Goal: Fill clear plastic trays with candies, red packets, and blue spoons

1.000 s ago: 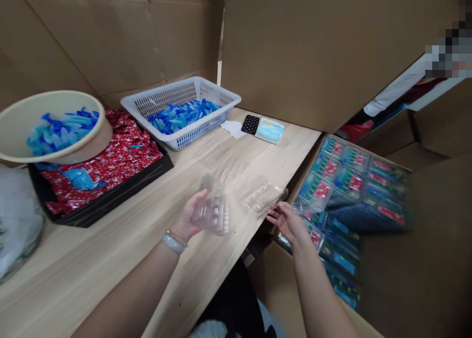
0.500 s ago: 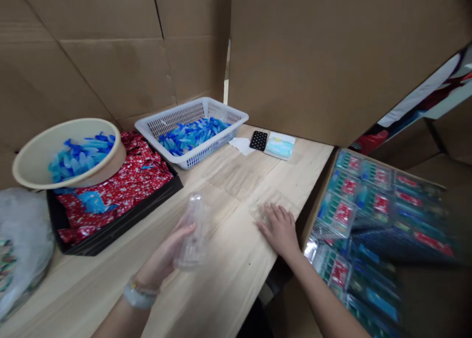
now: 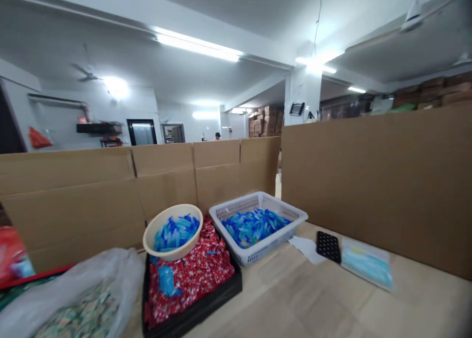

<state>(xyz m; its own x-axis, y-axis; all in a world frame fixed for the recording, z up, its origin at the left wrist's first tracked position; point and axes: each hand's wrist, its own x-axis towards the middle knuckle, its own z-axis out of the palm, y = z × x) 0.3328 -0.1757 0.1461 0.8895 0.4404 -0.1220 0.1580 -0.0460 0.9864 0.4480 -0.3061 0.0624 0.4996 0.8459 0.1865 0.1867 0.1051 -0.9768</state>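
Note:
Neither of my hands shows, since the view is raised toward the room. On the wooden table (image 3: pixel 280 298) a cream basin (image 3: pixel 149 237) holds small blue and turquoise pieces. It rests on red patterned packets (image 3: pixel 206 279) that fill a black tray (image 3: pixel 195 321). To the right stands a white slotted basket (image 3: pixel 254 254) with more blue pieces. Beyond it lie a white paper (image 3: pixel 306 249), a black dotted card (image 3: pixel 328 246) and a clear packet with light blue contents (image 3: pixel 367 264). At lower left, a clear plastic bag (image 3: pixel 121 279) contains many small green and tan pieces.
Cardboard panels (image 3: pixel 169 180) wall off the table's back, and a larger cardboard sheet (image 3: pixel 376 185) rises on the right. Something red (image 3: pixel 13 252) sits at far left. Past the panels, a person's head (image 3: pixel 217 136) and stacked boxes (image 3: pixel 267 121) are visible.
The view has swung up and to the left. Both hands, the clear plastic case in the left one, and the box of filled packs at right have left the picture.

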